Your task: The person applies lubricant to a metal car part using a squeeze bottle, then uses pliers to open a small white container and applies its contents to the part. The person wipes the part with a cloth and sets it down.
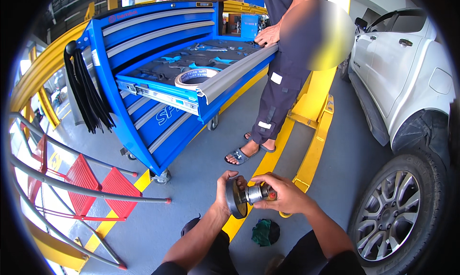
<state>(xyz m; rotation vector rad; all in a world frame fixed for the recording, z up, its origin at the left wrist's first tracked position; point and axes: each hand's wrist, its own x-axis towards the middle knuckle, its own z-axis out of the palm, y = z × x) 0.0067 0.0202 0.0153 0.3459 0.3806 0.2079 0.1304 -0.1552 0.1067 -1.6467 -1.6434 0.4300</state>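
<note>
A lift pad (pixel 234 198) with a round black disc and a shiny threaded metal stem is held sideways in front of me, above the floor. My left hand (pixel 223 191) grips the disc at its left rim, fingers curled round behind it. Around the far end of the stem my right hand (pixel 285 194) is closed, its thumb and fingers on either side. A small patch of red and yellow shows between the right fingers. Part of the stem's end is hidden by that hand. Below, a crumpled green and black cloth (pixel 265 232) lies on the floor.
A blue tool cabinet (pixel 158 140) stands ahead, its open drawer holding tools and a tape roll (pixel 196 77). Beside it stands another person (pixel 282 90), a hand on the drawer. Red-stepped ladder (pixel 120 191) left; yellow lift arm (pixel 314 150) and white vehicle (pixel 388 69) right.
</note>
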